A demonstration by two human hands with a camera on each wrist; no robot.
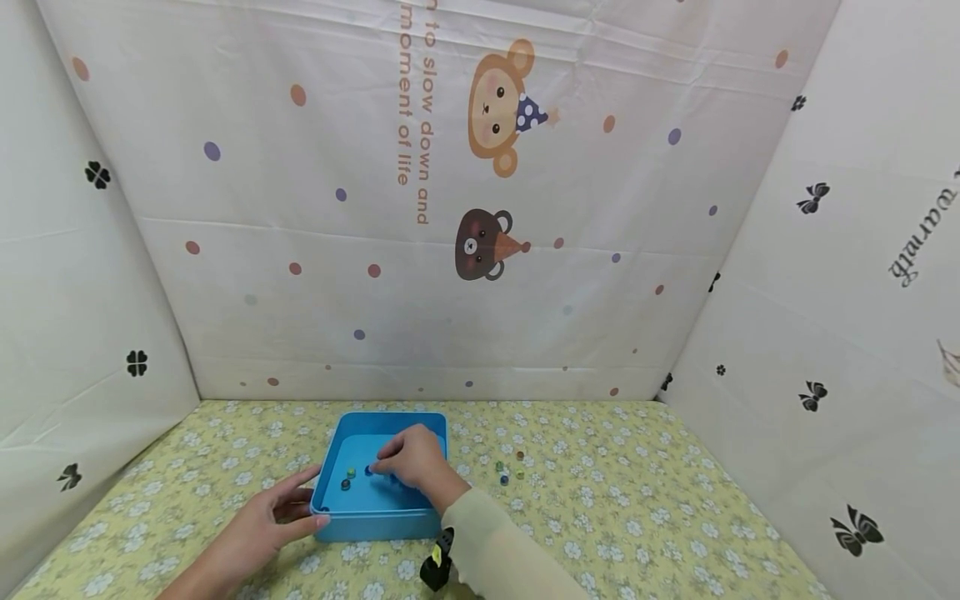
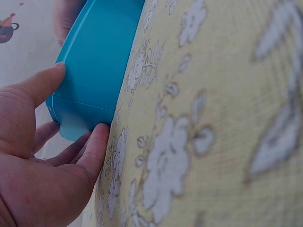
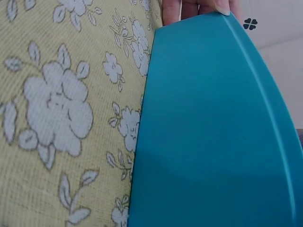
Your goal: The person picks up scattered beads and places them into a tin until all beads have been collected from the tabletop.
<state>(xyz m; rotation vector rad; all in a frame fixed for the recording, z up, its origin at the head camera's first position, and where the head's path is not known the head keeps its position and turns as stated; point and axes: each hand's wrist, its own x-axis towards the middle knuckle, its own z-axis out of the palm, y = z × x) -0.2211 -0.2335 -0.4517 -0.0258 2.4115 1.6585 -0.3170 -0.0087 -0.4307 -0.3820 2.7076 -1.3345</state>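
Observation:
A blue open-topped box (image 1: pixel 378 525) stands on the cloth. My left hand (image 1: pixel 266 517) holds its near left corner, thumb on the front wall and fingers along the left side; the left wrist view shows the thumb (image 2: pixel 49 78) on the blue wall. Inside the box is my right hand (image 1: pixel 414 458), its thumb and index fingertips together at a blue marble (image 1: pixel 369 471) low over the floor. To the left lie a green marble (image 1: pixel 351 472) and a dark brown marble (image 1: pixel 345 484). The right hand hides part of the box floor. The right wrist view shows mainly the box's outer wall (image 3: pixel 203 118).
Right of the box, several loose marbles lie on the flowered tablecloth (image 1: pixel 600 517), among them an orange-brown marble (image 1: pixel 520 456) and a blue marble (image 1: pixel 504 480). A printed white curtain (image 1: pixel 420 317) closes off the back, with others at both sides.

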